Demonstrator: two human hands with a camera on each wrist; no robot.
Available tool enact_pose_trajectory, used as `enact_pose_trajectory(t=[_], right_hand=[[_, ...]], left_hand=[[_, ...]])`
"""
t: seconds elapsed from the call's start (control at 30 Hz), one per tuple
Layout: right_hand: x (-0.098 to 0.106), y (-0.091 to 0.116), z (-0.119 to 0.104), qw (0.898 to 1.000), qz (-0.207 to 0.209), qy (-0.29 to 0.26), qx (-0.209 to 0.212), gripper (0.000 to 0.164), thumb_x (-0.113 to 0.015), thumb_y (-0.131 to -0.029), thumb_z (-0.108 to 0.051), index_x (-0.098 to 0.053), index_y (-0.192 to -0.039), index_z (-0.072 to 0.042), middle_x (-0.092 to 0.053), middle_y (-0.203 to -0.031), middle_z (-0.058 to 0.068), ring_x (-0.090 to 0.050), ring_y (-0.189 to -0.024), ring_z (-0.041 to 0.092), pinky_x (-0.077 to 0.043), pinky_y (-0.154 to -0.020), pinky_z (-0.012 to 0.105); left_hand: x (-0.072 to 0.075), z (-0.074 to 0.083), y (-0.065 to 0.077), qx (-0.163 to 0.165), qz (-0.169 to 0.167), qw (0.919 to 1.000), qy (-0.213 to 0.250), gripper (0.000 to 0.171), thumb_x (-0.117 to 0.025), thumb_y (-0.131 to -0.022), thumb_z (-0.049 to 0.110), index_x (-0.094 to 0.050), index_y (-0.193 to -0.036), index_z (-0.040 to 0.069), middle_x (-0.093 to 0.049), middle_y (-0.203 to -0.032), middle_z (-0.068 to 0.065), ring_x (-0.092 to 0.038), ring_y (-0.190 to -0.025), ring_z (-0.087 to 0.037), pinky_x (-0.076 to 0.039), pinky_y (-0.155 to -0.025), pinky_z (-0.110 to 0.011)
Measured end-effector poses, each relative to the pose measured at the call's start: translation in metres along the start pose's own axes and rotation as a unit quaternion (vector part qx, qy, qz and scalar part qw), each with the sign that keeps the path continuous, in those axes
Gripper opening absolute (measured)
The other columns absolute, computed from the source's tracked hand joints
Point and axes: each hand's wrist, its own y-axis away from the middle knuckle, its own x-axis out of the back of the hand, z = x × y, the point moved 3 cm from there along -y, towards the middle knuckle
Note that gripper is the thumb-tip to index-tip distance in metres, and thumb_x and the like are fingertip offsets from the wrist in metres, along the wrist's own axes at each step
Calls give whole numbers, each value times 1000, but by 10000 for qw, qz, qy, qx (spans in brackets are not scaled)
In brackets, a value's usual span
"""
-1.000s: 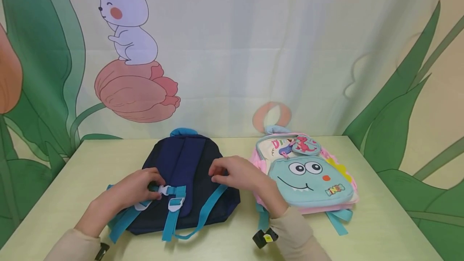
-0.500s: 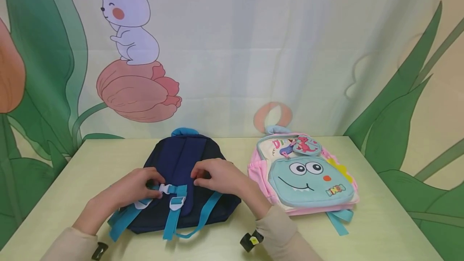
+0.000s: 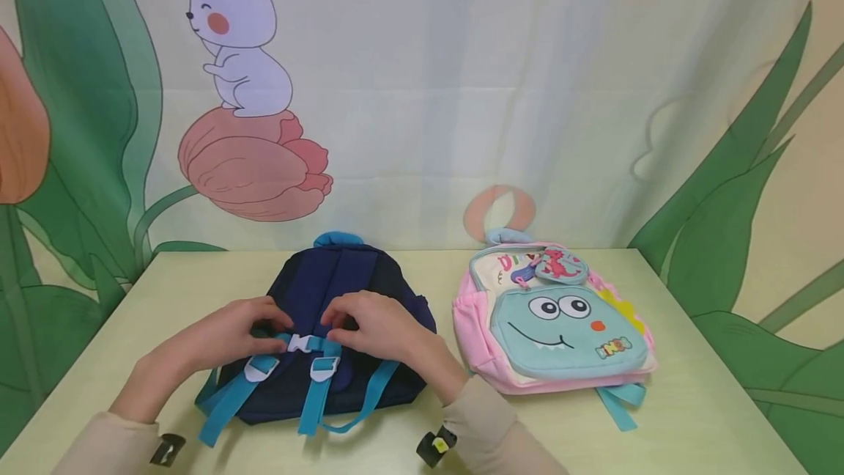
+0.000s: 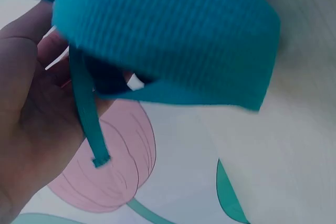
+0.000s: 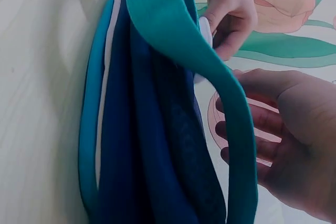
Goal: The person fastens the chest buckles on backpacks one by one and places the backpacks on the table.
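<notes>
A navy blue backpack (image 3: 339, 277) lies on the table with its back panel and teal straps up. A white side-release buckle (image 3: 300, 344), fastened, joins a short teal chest strap across the panel. My left hand (image 3: 247, 328) pinches the buckle's left end between thumb and fingers. My right hand (image 3: 379, 325) has come to the chest strap's right end, its loosely bent fingertips right at the webbing. From the right wrist, a teal shoulder strap (image 5: 239, 129) crosses in front of the right fingertips and partly hides them. A wide teal strap (image 4: 168, 35) fills the left wrist view.
To the right on the pale table (image 3: 541, 431) lies a pink and light blue backpack (image 3: 560, 336) with a cartoon face. White strap adjusters (image 3: 323, 367) and loose teal strap ends hang toward the front. Behind the table hangs a printed curtain (image 3: 409, 94).
My right hand has moved left, from the right side of the navy backpack to the chest strap beside the buckle. My left hand keeps its hold on the buckle's left end.
</notes>
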Motion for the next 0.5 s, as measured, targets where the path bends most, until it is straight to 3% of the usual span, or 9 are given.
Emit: enact_pose_trajectory(t=[0.3,0.5], right_hand=[[-10,-12,-9,9999,-41,-119,81,24,-67,-95,-31,-69,-117,-22,-72,-103,-10,-62,-97,4,-48,-80,14],[-17,-17,-11,9999,-80,-71,-48,25,-68,-94,-32,-69,-118,-23,-71,-104,-10,-60,-97,3,-48,-81,15]], left_hand=[[14,-9,13,90,139,9998,129,37,-68,-94,36,-68,-120,9,-66,-104,5,-61,-96,-12,-53,-81,-27],[22,-23,22,159,460,9988,59,41,-63,-96,40,-66,-123,9,-66,-105,5,-61,-98,-13,-53,-81,-27]])
